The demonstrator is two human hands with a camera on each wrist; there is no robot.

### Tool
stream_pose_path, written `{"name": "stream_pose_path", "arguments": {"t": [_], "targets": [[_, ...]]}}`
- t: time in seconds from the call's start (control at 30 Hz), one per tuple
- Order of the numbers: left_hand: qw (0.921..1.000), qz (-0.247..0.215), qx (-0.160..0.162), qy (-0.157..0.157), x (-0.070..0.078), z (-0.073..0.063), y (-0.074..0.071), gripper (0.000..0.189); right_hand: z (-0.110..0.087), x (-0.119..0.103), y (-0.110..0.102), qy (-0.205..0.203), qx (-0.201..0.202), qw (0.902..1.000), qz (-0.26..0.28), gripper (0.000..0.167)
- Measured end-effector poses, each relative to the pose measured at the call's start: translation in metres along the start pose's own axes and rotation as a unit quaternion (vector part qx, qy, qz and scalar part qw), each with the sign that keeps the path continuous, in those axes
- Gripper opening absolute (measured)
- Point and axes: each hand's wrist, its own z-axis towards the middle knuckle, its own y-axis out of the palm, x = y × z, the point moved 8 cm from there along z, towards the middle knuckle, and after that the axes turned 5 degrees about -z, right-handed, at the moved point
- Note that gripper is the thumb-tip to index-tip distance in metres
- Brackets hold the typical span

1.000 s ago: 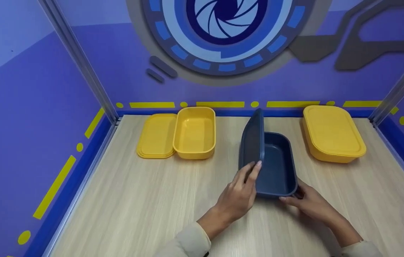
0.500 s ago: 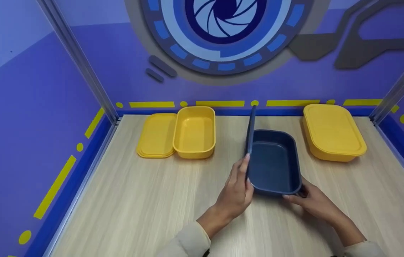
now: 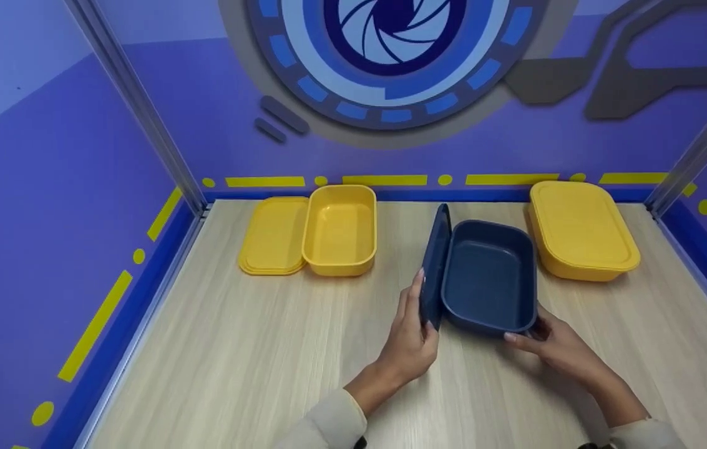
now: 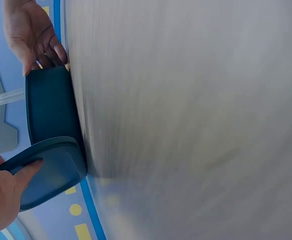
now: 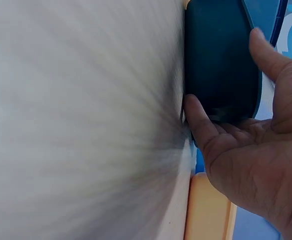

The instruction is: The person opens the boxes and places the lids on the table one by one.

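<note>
Where the sleeves (image 3: 331, 419) end, the left hand (image 3: 408, 346) pinches a dark blue lid (image 3: 434, 268), thumb on one face and fingers on the other. The right hand (image 3: 562, 349) grips the near right corner of a dark blue box (image 3: 490, 280), its thumb on the near wall and its fingers round the side. The box sits uncovered on the table (image 3: 253, 368), right of the middle; the lid stands steeply tilted along its left side, and whether the two touch is hard to tell.

Both look like moulded plastic, so they should be light, fairly stiff and not very fragile. The smooth walls may slide on the wood and slip a little under dry fingers. The thin lid is best pinched by its edge, as here, though held near one end it may swing. The box suits a hold at a corner or under the rim.

Farther back, a yellow lid (image 3: 272, 237) lies flat against an uncovered yellow box (image 3: 341, 231) on the left, and a covered yellow box (image 3: 584, 231) stands on the right. Behind rises a purple wall (image 3: 390, 159).
</note>
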Motion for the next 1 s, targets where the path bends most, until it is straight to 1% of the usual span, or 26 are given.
{"name": "stream_pose_path", "arguments": {"t": [0.1,0.17,0.23,0.37,0.47,0.67,0.87,1.0], "targets": [[1.0,0.0,-0.004,-0.001,0.002,-0.001,0.002,0.094,0.0,0.0,0.0,0.005,-0.002,0.9998,-0.02,0.095],[0.9999,0.0,-0.008,-0.009,0.002,-0.001,0.003,0.095,0.0,0.0,-0.001,0.006,0.003,0.9994,-0.035,0.091],[0.9997,0.0,-0.013,-0.019,0.002,-0.001,0.004,0.096,0.0,-0.002,0.0,0.0,0.003,0.9994,-0.034,0.088],[0.9988,-0.006,-0.024,-0.042,0.0,-0.003,0.006,0.098,0.0,-0.004,0.002,-0.006,-0.002,0.9999,-0.013,0.087],[0.998,-0.014,-0.027,-0.056,-0.001,-0.003,0.006,0.099,0.0,-0.002,0.003,0.002,-0.009,0.9999,0.005,0.088],[0.9975,-0.019,-0.021,-0.064,-0.001,-0.005,0.003,0.1,0.001,0.001,0.004,0.011,-0.011,0.9995,0.029,0.091],[0.9963,-0.028,-0.017,-0.079,-0.002,-0.006,-0.004,0.096,0.002,0.003,0.004,0.014,-0.011,0.9985,0.053,0.09],[0.9955,-0.033,-0.01,-0.088,-0.004,-0.006,-0.01,0.094,0.003,0.003,0.004,0.015,-0.01,0.9993,0.033,0.09]]}}
